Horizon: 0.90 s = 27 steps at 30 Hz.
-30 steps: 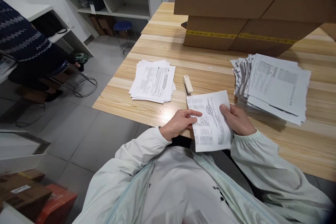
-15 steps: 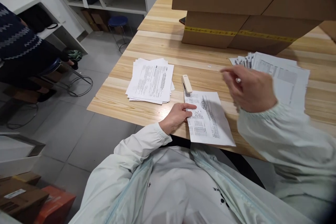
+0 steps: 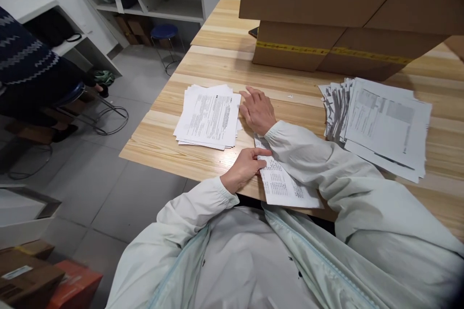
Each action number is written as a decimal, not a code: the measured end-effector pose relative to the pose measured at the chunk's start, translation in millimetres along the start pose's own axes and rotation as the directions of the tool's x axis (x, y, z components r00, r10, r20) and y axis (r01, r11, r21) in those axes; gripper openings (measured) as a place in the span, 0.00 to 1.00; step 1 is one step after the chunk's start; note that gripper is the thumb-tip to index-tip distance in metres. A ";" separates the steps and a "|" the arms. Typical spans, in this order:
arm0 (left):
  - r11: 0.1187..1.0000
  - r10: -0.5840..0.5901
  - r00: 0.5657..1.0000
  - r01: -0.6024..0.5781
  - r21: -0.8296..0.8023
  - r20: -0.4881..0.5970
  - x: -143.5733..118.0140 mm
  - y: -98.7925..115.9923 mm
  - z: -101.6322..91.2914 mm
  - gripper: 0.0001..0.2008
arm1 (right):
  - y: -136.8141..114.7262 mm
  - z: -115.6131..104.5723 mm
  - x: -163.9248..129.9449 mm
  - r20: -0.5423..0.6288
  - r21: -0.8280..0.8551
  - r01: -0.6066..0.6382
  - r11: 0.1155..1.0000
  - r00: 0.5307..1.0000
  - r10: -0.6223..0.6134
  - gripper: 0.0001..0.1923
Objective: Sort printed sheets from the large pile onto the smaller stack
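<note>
One printed sheet point(image 3: 284, 187) was pinched at its left edge by the left hand point(image 3: 244, 169), at the table point(image 3: 203, 166)'s near side. Just beyond, the right hand point(image 3: 258, 112) was half curled, its hold hidden, between one left paper stack point(image 3: 206, 116), just beside it, and one right paper stack point(image 3: 384, 123), well apart.

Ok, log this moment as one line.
left hand: touching printed sheet; right hand: beside smaller paper stack; larger paper stack: on table, right
</note>
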State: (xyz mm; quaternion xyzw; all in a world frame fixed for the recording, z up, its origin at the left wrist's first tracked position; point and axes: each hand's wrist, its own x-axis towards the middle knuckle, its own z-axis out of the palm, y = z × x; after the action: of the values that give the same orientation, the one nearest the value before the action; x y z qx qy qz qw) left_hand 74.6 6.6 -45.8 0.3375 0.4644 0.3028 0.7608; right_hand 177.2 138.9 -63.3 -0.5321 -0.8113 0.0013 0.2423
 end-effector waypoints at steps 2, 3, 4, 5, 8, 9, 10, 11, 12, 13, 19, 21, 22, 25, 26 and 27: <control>1.000 -0.001 1.000 0.001 -0.004 0.009 -3.5 -1.1 -0.3 0.18 | -1.8 -12.0 2.8 -0.021 0.013 -0.013 1.000 1.000 0.013 0.27; 1.000 -0.002 1.000 0.002 -0.004 0.017 -8.2 -2.7 -1.7 0.18 | -1.9 -22.2 1.6 -0.044 0.030 -0.012 0.999 0.999 0.013 0.27; 1.000 0.004 1.000 -0.004 0.004 0.024 -15.2 -5.2 -4.2 0.18 | -1.2 -35.3 -3.0 -0.072 0.054 -0.005 0.999 0.997 0.009 0.27; 0.999 0.025 0.999 -0.025 0.023 0.027 -24.6 -8.5 -7.9 0.18 | 0.3 -50.9 -11.9 -0.102 0.085 0.002 0.996 0.995 0.007 0.27; 0.960 0.226 0.974 -0.222 0.173 -0.004 -62.0 -21.5 -25.2 0.16 | 7.7 -102.4 -65.2 -0.143 0.231 -0.066 0.971 0.984 0.102 0.25; 0.917 0.338 0.940 -0.320 0.236 -0.039 -74.8 -25.7 -31.8 0.14 | 9.1 -116.7 -89.5 -0.119 0.308 -0.147 0.940 0.974 0.191 0.24; 0.862 0.441 0.895 -0.402 0.310 -0.065 -86.1 -29.0 -38.1 0.13 | 8.3 -127.4 -114.8 -0.055 0.401 -0.239 0.885 0.957 0.283 0.23; 0.798 0.519 0.852 -0.455 0.394 -0.067 -95.2 -31.3 -43.4 0.13 | 4.7 -134.0 -139.4 0.051 0.505 -0.314 0.804 0.941 0.336 0.23; 0.729 0.595 0.802 -0.505 0.462 -0.061 -101.6 -32.4 -47.3 0.13 | -1.9 -136.5 -161.8 0.189 0.601 -0.377 0.705 0.924 0.332 0.24; 0.660 0.655 0.755 -0.548 0.514 -0.037 -105.1 -32.4 -49.2 0.13 | -11.0 -135.4 -180.5 0.306 0.675 -0.432 0.598 0.901 0.307 0.24; 0.532 0.743 0.656 -0.702 0.474 0.138 -91.4 -17.6 -31.2 0.15 | -36.7 -137.6 -201.7 0.054 0.580 -0.593 0.559 0.713 0.699 0.18; 0.552 0.746 0.658 -0.697 0.458 0.102 -86.1 -9.4 -30.7 0.14 | -7.1 -164.5 -189.9 -0.264 0.405 -0.664 0.629 0.573 0.776 0.23; 0.549 0.756 0.651 -0.686 0.477 0.066 -84.0 -5.0 -34.0 0.13 | 14.1 -180.4 -184.8 -0.360 0.337 -0.705 0.624 0.515 0.778 0.24; 0.509 0.795 0.605 -0.619 0.599 -0.051 -77.4 6.7 -56.3 0.11 | 86.0 -219.5 -176.9 -0.533 0.266 -0.758 0.596 0.400 0.746 0.24; 0.497 0.801 0.593 -0.588 0.638 -0.077 -74.5 9.4 -65.8 0.11 | 107.7 -226.1 -176.9 -0.564 0.260 -0.788 0.558 0.345 0.750 0.23; 0.488 0.801 0.592 -0.555 0.674 -0.092 -71.4 11.3 -75.3 0.12 | 126.3 -229.3 -177.9 -0.552 0.256 -0.813 0.524 0.322 0.769 0.21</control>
State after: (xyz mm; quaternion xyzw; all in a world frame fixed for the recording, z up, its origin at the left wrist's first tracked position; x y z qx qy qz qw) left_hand -23.2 -24.6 -26.7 0.6412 0.4986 0.4883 0.3190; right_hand 432.9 -18.7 36.6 -0.8358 -0.3224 -0.0784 0.4374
